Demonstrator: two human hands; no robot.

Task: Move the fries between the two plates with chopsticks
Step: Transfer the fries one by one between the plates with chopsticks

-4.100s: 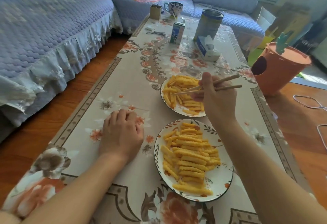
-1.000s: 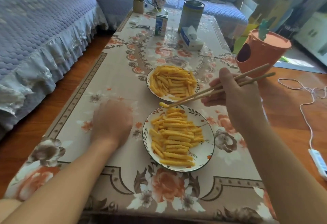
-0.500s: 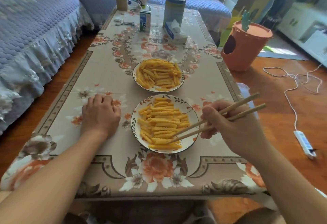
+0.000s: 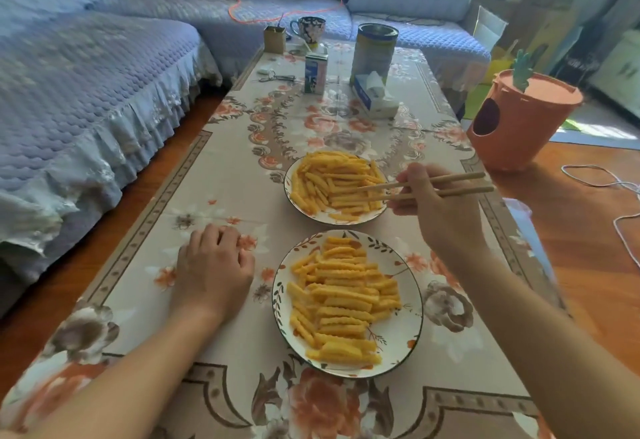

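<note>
Two floral-rimmed white plates sit on the low table, each with a pile of crinkle-cut fries. The near plate point(image 4: 405, 338) holds one pile of fries point(image 4: 343, 300); the far plate point(image 4: 289, 196) holds another pile of fries point(image 4: 332, 184). My right hand point(image 4: 440, 210) grips a pair of wooden chopsticks point(image 4: 426, 187), whose tips reach left into the far plate's fries at its right side. I cannot tell whether a fry is pinched between the tips. My left hand point(image 4: 214, 269) rests knuckles-up on the tablecloth, left of the near plate, fingers curled.
At the table's far end stand a tissue box point(image 4: 375, 97), a tall tin point(image 4: 374, 52), a milk carton point(image 4: 316, 73), a mug point(image 4: 308, 28), a small box point(image 4: 274, 39) and scissors point(image 4: 277, 76). An orange bin point(image 4: 519, 123) stands right; a sofa point(image 4: 86, 92) lies left.
My right hand has carried the chopsticks from the near plate's right side forward to the far plate. The left hand stays on the cloth.
</note>
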